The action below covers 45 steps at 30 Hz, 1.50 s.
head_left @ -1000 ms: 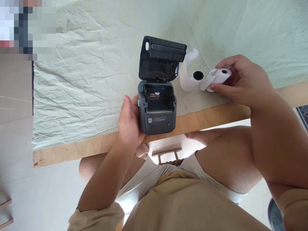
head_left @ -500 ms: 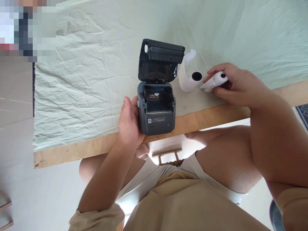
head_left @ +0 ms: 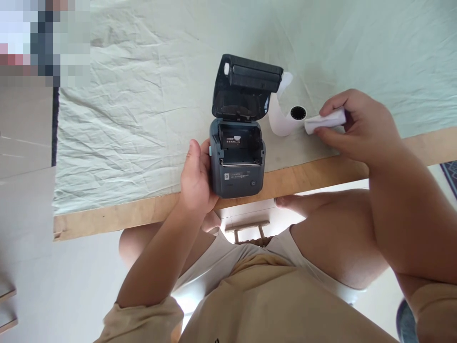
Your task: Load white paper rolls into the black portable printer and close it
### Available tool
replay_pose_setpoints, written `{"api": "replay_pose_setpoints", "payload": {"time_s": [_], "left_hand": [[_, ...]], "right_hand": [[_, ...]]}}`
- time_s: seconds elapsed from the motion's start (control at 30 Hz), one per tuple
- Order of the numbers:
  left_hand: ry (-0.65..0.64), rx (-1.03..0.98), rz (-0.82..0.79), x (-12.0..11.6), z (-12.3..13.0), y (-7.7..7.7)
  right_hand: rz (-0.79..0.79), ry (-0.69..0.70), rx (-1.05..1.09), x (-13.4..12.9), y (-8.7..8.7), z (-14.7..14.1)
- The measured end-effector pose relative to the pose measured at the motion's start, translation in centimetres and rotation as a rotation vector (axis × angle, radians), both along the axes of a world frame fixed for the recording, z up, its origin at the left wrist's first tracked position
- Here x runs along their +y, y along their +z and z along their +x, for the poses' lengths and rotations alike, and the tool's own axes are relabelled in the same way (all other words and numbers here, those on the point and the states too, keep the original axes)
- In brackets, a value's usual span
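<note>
the left hand [head_left: 196, 178] cradles the dark grey printer [head_left: 237, 183] along its left side, thumb raised beside the casing and fingers mostly hidden behind it; the right hand [head_left: 364, 124] pinches a slim white paper roll [head_left: 323, 120] between thumb and fingers. the printer is at the near edge of the desk [head_left: 143, 214], its black lid [head_left: 246, 78] tipped back and its bay bare of paper; whether the desk or the palm bears its weight i cannot tell. it looks moderately light and stiff, smooth enough to slide a little, so the flanks of the body seem the sound place to grip, with the hinged lid likely the weaker part. the slim roll should be very light, easily creased or unwound, best taken lightly around its curved side. just left of it is a second paper roll [head_left: 282, 121], its round end showing a black core and its loose strip curling up behind in a smooth, matte ribbon. beneath lies pale green cloth [head_left: 143, 119], thin and wrinkled, bordered by flat, grained wood
</note>
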State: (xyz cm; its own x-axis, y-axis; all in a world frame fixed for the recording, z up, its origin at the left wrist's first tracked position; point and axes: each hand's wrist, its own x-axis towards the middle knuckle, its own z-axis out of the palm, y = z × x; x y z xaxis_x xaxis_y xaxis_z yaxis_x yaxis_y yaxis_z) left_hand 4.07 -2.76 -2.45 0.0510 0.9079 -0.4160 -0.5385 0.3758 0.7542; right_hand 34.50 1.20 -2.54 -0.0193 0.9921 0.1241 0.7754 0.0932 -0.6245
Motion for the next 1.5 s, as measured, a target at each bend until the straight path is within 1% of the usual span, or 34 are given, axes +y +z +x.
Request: {"api": "replay_pose_setpoints", "payload": {"time_s": [0.13,0.23,0.33,0.5,0.57,0.67,0.73,0.87,0.93,0.97,1.07,1.13,1.2,1.27,1.3,1.4,1.5], "left_hand": [[0.011,0.026,-0.023,0.1,0.0,0.1],[0.009,0.044,-0.004,0.0,0.0,-0.1],[0.013,0.051,0.016,0.0,0.0,-0.3],[0.008,0.064,-0.005,0.0,-0.2,-0.2],[0.009,0.081,0.002,0.0,-0.2,-0.2],[0.007,0.115,0.038,0.0,-0.2,-0.3],[-0.001,0.12,0.06,0.0,-0.2,-0.4],[-0.007,0.095,0.098,0.1,-0.2,-0.8],[0.011,0.097,0.118,0.0,-0.3,-0.9],[0.013,0.104,0.125,-0.1,-0.4,-1.1],[-0.021,0.126,0.123,-0.4,-0.7,-1.4],[-0.029,0.125,0.124,-0.6,-0.8,-1.6],[0.0,0.12,0.143,-0.7,-0.9,-1.7],[0.001,0.116,0.17,-0.7,-0.9,-1.7],[-0.013,0.114,0.175,-0.7,-0.9,-1.6],[-0.06,0.121,0.168,-0.8,-1.0,-1.3],[-0.076,0.132,0.187,-0.9,-1.1,-1.2]], "right_hand": [[-0.078,-0.017,0.028,-0.1,0.1,-0.1],[-0.09,0.042,0.024,0.1,-0.1,0.5],[-0.017,0.104,-0.013,0.1,-0.4,1.1],[0.176,0.177,-0.128,-0.2,-0.7,1.3],[0.198,0.189,-0.173,-0.2,-0.9,1.3],[0.201,0.263,-0.223,-0.1,-1.2,1.3],[0.227,0.297,-0.198,0.0,-1.3,1.5],[0.279,0.282,-0.065,-0.3,-1.2,1.4],[0.33,0.272,0.019,-0.7,-0.6,0.5],[0.384,0.269,0.077,-0.9,-0.2,-0.3],[0.555,0.32,0.252,-1.7,1.3,-4.0],[0.514,0.442,0.256,-2.1,2.2,-7.0],[0.619,0.505,0.191,-2.2,2.7,-9.7],[0.702,0.467,0.059,-2.0,2.5,-11.5],[0.71,0.425,-0.015,-1.8,2.2,-12.0],[0.655,0.349,-0.172,-1.3,1.0,-12.4],[0.62,0.383,-0.194,-1.0,0.1,-12.3]]}}
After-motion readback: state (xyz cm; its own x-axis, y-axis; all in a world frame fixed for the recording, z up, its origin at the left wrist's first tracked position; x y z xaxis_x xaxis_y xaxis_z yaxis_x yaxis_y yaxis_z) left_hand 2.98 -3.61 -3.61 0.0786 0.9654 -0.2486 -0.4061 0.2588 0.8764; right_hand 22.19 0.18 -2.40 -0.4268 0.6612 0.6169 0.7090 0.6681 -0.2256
